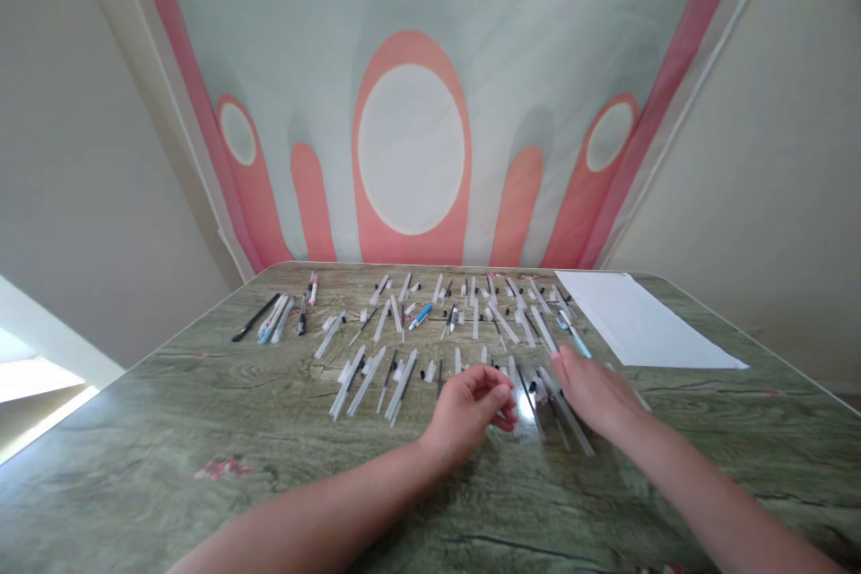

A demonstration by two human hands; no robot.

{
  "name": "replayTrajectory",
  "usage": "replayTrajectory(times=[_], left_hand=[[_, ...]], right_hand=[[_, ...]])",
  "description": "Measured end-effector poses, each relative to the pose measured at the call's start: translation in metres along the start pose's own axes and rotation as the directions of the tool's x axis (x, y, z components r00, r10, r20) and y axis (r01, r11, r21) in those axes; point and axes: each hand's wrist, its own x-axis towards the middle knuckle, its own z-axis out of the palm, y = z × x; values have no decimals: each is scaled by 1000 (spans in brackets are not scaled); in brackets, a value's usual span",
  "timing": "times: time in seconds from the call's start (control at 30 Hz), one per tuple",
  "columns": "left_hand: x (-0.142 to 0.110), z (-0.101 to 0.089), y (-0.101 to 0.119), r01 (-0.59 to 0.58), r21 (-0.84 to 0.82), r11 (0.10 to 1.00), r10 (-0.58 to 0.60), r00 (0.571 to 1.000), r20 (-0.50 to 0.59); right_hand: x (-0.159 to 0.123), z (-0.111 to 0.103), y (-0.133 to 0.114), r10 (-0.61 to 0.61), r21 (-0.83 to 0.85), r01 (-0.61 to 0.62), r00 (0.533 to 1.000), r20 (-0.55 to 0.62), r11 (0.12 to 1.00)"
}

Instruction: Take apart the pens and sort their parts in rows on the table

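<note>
My left hand (474,404) hovers low over the front row of pen parts, its fingers curled and the thumb against the fingertips. Whatever it may hold is too small or hidden. To its right, my right hand (592,386) reaches forward with its fingers closed on a clear pen barrel (543,329), which points away from me. Between the hands lie dark pen refills (528,399) and another clear barrel (569,413). Small black caps lie among them. A light-blue pen (574,339) rests just beyond my right fingers.
Rows of clear barrels, refills and caps cover the middle of the wood-patterned table (302,484). Among them is a blue pen (421,317). A black brush-like pen (256,317) and several other pens (274,319) lie at left. White paper (646,323) lies at right.
</note>
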Motion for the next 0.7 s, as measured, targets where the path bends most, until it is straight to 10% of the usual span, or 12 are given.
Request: replayTrajectory(times=[0.3,0.43,0.7], left_hand=[[-20,-3,-2,-356,545,759,200,924,326],[-26,-6,5,-513,618,596,275,853,443],[-24,-6,3,-544,641,541,263,834,486]], right_hand=[[75,0,47,178,-95,-164,969,171,982],[87,8,45,175,-117,-153,963,206,981],[96,17,42,161,-146,-128,958,236,981]])
